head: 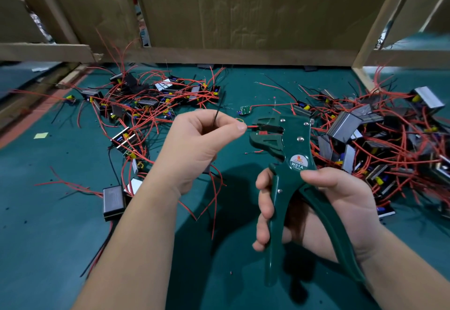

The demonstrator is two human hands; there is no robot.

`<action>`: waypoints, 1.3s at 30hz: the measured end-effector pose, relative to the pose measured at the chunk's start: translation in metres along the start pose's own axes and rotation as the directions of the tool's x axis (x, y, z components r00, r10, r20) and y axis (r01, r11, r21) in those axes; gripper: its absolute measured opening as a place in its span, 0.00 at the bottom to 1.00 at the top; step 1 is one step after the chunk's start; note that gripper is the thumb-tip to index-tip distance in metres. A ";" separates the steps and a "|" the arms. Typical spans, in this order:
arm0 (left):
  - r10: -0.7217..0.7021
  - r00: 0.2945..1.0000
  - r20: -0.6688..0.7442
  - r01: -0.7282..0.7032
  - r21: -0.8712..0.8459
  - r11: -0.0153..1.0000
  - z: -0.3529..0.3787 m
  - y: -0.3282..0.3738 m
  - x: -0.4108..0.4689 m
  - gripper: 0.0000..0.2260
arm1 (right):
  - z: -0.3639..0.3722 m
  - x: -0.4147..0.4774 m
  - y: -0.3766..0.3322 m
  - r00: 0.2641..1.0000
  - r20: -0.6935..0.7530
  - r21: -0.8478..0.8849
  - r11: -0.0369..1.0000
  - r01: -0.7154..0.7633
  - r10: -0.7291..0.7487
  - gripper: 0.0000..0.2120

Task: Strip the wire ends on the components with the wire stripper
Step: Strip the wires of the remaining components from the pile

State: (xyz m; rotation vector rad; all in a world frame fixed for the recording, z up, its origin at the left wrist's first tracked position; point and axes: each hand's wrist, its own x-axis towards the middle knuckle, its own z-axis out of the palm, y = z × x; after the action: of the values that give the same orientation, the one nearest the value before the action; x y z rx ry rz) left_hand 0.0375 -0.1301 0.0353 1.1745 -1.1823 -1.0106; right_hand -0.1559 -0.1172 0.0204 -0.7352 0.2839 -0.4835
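Pinching red wire (251,127), left hand (202,139); right hand (323,207) grips wire stripper (289,163)

Green table (60,212), wired components (379,139) heaped, yellow note (41,135)

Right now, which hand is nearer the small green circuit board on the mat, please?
Left. The left hand, pinching a red wire, sits just short of the circuit board; the right hand grips the wire stripper farther back.

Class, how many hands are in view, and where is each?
2. The left hand, centre, pinches a red wire; the right hand, lower right, grips the green wire stripper. None seem hidden.
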 end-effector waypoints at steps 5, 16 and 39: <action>0.021 1.000 0.010 -0.021 0.024 0.999 0.004 0.002 -0.002 0.14 | 0.001 -0.001 0.001 1.000 -0.014 -0.022 1.000 -0.008 0.008 0.19; 0.048 0.999 -0.004 -0.047 0.037 0.998 0.005 0.005 -0.004 0.14 | 0.002 -0.001 0.003 0.994 -0.106 -0.124 0.992 -0.024 0.011 0.24; -0.253 0.959 -0.127 0.233 -0.158 0.960 0.010 -0.002 0.009 0.26 | 0.007 0.006 0.006 0.914 -0.346 -0.142 0.975 0.172 -0.212 0.16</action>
State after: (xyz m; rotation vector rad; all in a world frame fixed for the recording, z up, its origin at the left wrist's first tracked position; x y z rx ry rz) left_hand 0.0286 -0.1404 0.0345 1.2785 -0.8493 -1.1524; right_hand -0.1460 -0.1124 0.0211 -0.7828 0.5884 -0.7979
